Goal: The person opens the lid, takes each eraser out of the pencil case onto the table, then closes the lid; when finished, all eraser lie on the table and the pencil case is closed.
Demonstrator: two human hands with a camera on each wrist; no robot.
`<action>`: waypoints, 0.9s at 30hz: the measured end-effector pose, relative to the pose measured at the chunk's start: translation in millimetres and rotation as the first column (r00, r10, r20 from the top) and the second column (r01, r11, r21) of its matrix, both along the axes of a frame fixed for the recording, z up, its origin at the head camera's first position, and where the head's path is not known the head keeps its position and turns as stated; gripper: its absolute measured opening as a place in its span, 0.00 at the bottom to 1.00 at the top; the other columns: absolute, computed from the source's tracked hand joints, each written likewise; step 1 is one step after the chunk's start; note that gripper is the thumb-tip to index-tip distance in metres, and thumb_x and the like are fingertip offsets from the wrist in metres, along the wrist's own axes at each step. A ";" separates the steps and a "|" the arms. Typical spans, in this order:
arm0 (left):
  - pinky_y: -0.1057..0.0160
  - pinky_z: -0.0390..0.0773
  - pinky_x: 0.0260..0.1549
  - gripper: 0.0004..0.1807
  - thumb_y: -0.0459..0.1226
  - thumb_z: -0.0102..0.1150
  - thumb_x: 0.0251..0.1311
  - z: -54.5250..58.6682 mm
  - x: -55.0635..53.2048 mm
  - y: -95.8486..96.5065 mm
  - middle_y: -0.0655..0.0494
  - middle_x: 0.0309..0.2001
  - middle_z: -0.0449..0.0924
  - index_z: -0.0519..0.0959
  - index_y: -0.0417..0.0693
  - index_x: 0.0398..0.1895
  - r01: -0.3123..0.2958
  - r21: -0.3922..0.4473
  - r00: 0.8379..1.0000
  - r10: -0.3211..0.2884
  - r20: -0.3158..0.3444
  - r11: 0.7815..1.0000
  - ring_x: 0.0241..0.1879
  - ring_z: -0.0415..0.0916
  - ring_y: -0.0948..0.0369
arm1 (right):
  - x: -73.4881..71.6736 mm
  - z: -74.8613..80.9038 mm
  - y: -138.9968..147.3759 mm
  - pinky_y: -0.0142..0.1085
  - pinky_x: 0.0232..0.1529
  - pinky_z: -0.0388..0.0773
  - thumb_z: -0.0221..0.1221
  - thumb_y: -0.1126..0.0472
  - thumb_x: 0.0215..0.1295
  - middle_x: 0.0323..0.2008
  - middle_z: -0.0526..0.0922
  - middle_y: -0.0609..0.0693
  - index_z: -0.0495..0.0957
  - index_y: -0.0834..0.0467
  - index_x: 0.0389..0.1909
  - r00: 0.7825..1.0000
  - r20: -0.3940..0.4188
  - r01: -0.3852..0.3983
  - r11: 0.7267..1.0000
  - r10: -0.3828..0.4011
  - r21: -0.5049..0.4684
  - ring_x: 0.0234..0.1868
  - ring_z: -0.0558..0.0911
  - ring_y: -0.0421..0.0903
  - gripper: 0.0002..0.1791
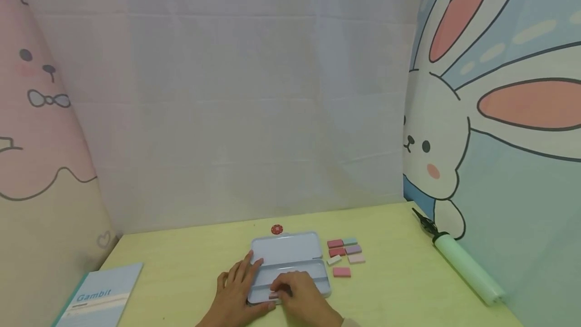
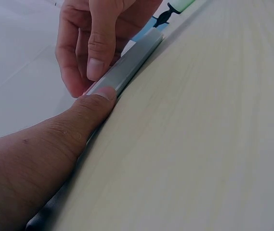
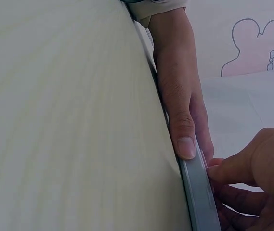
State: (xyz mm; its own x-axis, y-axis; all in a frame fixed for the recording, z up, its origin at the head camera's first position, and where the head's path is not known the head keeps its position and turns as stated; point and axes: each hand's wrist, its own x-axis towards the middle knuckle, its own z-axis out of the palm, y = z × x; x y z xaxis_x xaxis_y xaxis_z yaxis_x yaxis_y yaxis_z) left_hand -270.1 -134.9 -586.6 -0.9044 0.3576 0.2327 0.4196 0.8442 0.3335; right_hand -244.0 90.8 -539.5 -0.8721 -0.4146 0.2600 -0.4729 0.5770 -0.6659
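A white hinged flat case point(image 1: 286, 248) lies unfolded on the table, its near half divided into long compartments. My left hand point(image 1: 236, 291) rests at its left side, fingers extended along that edge and the thumb against the front rim. In the near compartment, my right hand point(image 1: 305, 294) pinches a small pinkish block point(image 1: 273, 295) between thumb and fingers; the fingers partly hide it. The left wrist view shows the left thumb on the case's front wall point(image 2: 132, 57). Several small blocks in pink, red, white, purple and mint, including a pink block point(image 1: 342, 272), lie right of the case.
A red poker chip point(image 1: 277, 229) lies behind the case. At the left of the yellow table point(image 1: 181, 261) is a pale blue book point(image 1: 102, 294) marked "Gambit". A mint-green hand pump point(image 1: 467, 266) with a black nozzle lies along the right edge. Fabric screens surround the table.
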 end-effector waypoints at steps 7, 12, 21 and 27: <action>0.37 0.66 0.59 0.62 0.82 0.60 0.50 -1.6 -1.2 -1.2 0.48 0.86 0.58 0.66 0.57 0.82 0.001 -0.010 1.000 -0.001 -0.013 1.000 0.74 0.66 0.46 | 0.6 -3.3 1.1 0.30 0.43 0.78 0.67 0.63 0.70 0.36 0.91 0.39 0.89 0.50 0.39 0.999 0.014 0.030 1.000 -0.030 -0.003 0.38 0.80 0.27 0.04; 0.36 0.65 0.60 0.62 0.82 0.60 0.51 -0.2 -1.7 -1.5 0.48 0.87 0.56 0.65 0.57 0.83 0.006 0.001 1.000 -0.006 0.010 1.000 0.75 0.64 0.46 | 0.5 -0.8 3.3 0.28 0.42 0.79 0.66 0.64 0.72 0.35 0.91 0.40 0.88 0.51 0.36 0.999 -0.038 0.035 0.997 -0.038 -0.071 0.37 0.80 0.26 0.06; 0.34 0.63 0.62 0.62 0.81 0.61 0.51 2.1 -0.6 0.0 0.48 0.87 0.54 0.63 0.57 0.84 0.004 0.007 0.999 -0.004 0.038 1.000 0.76 0.63 0.45 | 0.6 5.5 27.4 0.28 0.40 0.77 0.62 0.72 0.71 0.35 0.90 0.43 0.85 0.53 0.36 0.991 -0.097 0.078 0.989 -0.091 -0.125 0.37 0.79 0.29 0.10; 0.33 0.63 0.62 0.62 0.82 0.59 0.51 1.1 -2.8 1.5 0.49 0.87 0.53 0.62 0.59 0.84 0.001 -0.017 0.999 0.000 0.049 1.000 0.76 0.62 0.45 | -3.8 0.5 56.4 0.29 0.39 0.78 0.61 0.72 0.74 0.35 0.89 0.45 0.86 0.54 0.39 0.984 -0.077 0.147 0.974 -0.163 -0.174 0.36 0.77 0.30 0.10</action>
